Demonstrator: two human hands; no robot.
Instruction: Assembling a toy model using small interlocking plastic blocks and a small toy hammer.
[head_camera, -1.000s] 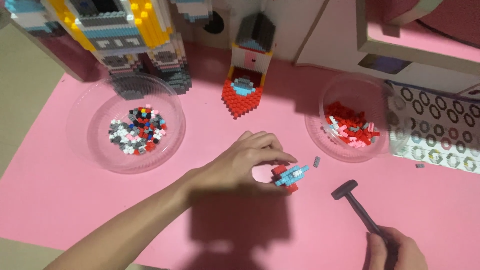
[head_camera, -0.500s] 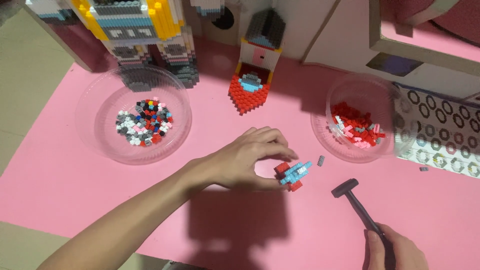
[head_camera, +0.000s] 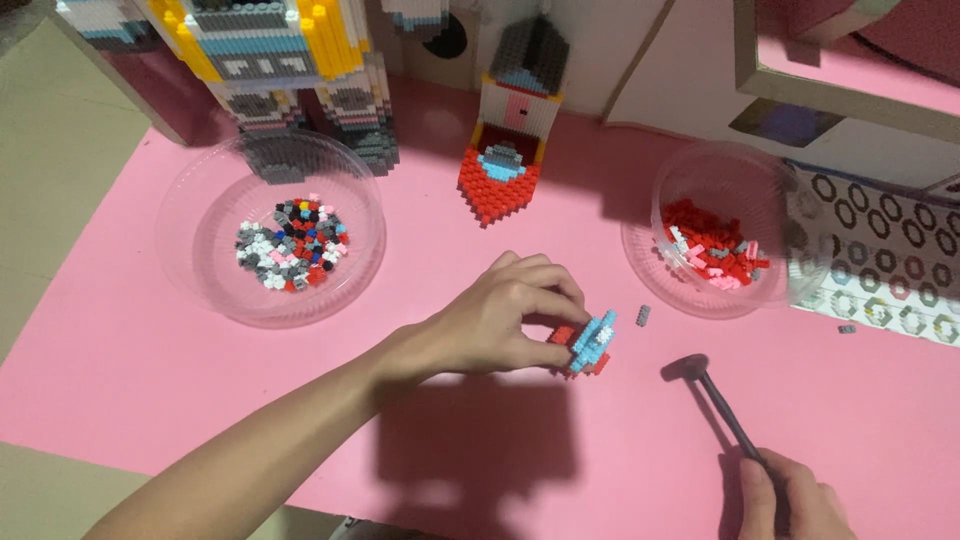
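Pink tabletop (head_camera: 180, 390) w/ beige floor off the left edge, white/cardboard boxes along the back. Left hand (head_camera: 500, 322) reaches in from lower left, fingertips pinched on a small red + light-blue brick assembly (head_camera: 588, 346), which sits on the mat just right of centre. Right hand (head_camera: 790, 498) at bottom edge, fist closed round the handle of a small black hammer (head_camera: 712, 400); hammer head rests on or just above the mat, right of the assembly, apart from it, can't tell contact. Loose grey brick (head_camera: 643, 315) lies between assembly and right bowl. Clear bowl (head_camera: 200, 200) on the left holds mixed black/white/grey/red/blue bricks. Second clear bowl (head_camera: 660, 200) on the right holds mostly red + pink bricks, a few white. Red brick model w/ white-grey tower top (head_camera: 505, 150) stands at back centre, between the bowls. Larger grey/yellow/blue brick build (head_camera: 280, 60) at back left, just behind left bowl. Sheet w/ hexagon pattern (head_camera: 890, 270) at right edge, right bowl overlapping it; another tiny grey piece (head_camera: 846, 329) on the sheet's lower edge
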